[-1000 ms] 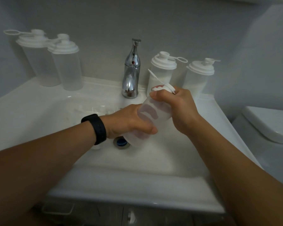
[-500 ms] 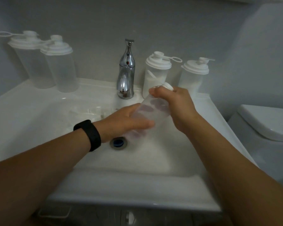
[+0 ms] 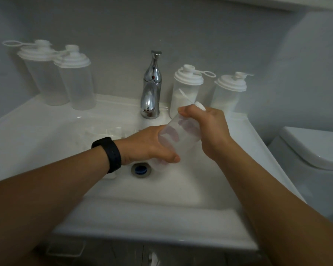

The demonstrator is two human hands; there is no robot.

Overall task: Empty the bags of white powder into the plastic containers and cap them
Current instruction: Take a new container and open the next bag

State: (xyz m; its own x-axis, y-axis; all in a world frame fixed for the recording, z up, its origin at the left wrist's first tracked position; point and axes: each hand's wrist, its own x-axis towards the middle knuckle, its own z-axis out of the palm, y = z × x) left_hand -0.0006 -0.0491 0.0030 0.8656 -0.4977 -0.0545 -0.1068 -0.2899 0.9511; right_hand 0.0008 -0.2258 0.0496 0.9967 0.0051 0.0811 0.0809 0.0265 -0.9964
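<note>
While held tilted over the basin at frame centre, translucent plastic container gripped by both hands: left hand wrapped round lower body, right hand closed round upper end, a white cap or lid piece showing just above the knuckles. Whether right hand pinches that piece or only the container: cannot tell.

Handling judgement: thin-walled, light, slightly flexible, smooth and likely slippery; low fragility. Best gripped round the mid-body with moderate squeeze; avoid crushing the wall. Powder spill likely if tipped further with the mouth uncovered.

White sink fills lower and middle frame, drain just below left hand. Chrome tap upper centre. Two capped containers with powder right of tap, upright on the sink ledge, apart from each other. Two capped empty-looking containers upper left, touching or nearly so. Toilet at right edge. Black wristband on left wrist. Clear, blurred items in the basin behind left hand; identity uncertain.
</note>
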